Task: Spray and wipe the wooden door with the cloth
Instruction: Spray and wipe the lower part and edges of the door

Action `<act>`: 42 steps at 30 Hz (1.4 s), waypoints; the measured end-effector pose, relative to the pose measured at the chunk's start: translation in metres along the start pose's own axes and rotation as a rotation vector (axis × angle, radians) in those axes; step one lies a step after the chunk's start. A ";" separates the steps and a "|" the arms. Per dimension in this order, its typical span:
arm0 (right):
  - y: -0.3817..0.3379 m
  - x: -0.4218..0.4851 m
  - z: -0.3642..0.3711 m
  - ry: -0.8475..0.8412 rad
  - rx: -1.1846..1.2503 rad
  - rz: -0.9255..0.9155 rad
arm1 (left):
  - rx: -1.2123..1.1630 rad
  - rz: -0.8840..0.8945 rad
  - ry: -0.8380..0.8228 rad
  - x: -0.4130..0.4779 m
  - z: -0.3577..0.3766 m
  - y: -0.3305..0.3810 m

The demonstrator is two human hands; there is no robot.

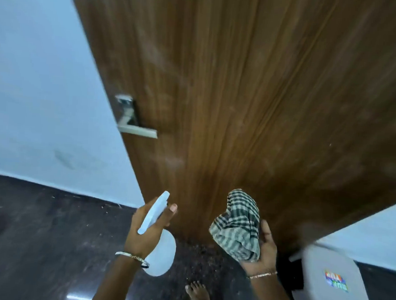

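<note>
A left hand (146, 231) grips a white plastic spray bottle (161, 254) and a right hand (266, 248) clutches a bunched green-and-white checked cloth (236, 226) before the brown wood-grain door (242, 94), where a light mist and strokes along the grain would likely serve best.

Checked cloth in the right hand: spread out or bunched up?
Bunched up: the checked cloth is a crumpled wad with deep folds, cupped in the right hand.
</note>
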State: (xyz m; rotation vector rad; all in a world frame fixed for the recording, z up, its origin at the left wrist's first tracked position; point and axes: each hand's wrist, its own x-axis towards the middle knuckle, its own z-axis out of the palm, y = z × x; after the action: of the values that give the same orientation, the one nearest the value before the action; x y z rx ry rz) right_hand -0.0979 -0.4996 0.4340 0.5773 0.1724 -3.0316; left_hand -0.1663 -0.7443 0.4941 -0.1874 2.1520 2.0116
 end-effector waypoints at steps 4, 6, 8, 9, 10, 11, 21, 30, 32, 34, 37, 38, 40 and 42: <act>0.027 -0.016 0.100 0.074 -0.144 0.026 | 0.004 0.157 0.104 -0.020 -0.048 0.035; 0.040 -0.017 0.137 0.003 -0.161 0.068 | 0.015 0.211 0.187 -0.024 -0.061 0.053; 0.053 -0.016 0.170 -0.027 -0.204 0.080 | 0.028 0.259 0.258 -0.031 -0.072 0.065; 0.057 -0.013 0.182 -0.024 -0.245 0.074 | 0.026 0.267 0.286 -0.031 -0.078 0.067; 0.061 -0.009 0.193 -0.018 -0.278 0.058 | 0.034 0.264 0.311 -0.029 -0.083 0.068; 0.064 -0.005 0.201 -0.012 -0.306 0.029 | 0.040 0.246 0.333 -0.025 -0.087 0.065; 0.119 0.074 0.224 0.033 -0.780 -0.506 | 0.216 0.216 0.400 0.049 -0.094 0.065; 0.185 0.176 0.220 -0.002 -2.109 -1.428 | 0.141 0.305 0.380 0.090 -0.118 0.074; 0.193 0.191 0.226 -0.027 -2.418 -1.459 | 0.117 0.274 0.365 0.094 -0.125 0.075; 0.197 0.203 0.228 0.040 -2.518 -1.450 | 0.107 0.251 0.359 0.098 -0.131 0.076; 0.197 0.216 0.219 0.099 -2.467 -1.520 | 0.089 0.236 0.356 0.104 -0.138 0.073; 0.197 0.218 0.213 0.103 -2.462 -1.534 | 0.080 0.222 0.355 0.107 -0.141 0.072; 0.196 0.222 0.204 0.100 -2.471 -1.533 | 0.072 0.198 0.361 0.113 -0.146 0.067; 0.195 0.223 0.203 0.079 -2.428 -1.505 | 0.075 0.168 0.364 0.121 -0.151 0.063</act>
State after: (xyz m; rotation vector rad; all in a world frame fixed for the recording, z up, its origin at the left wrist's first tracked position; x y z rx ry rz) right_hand -0.3651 -0.7240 0.5193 -0.0076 -2.4082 0.2593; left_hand -0.3055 -0.8859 0.5373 -0.4023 2.5340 2.1183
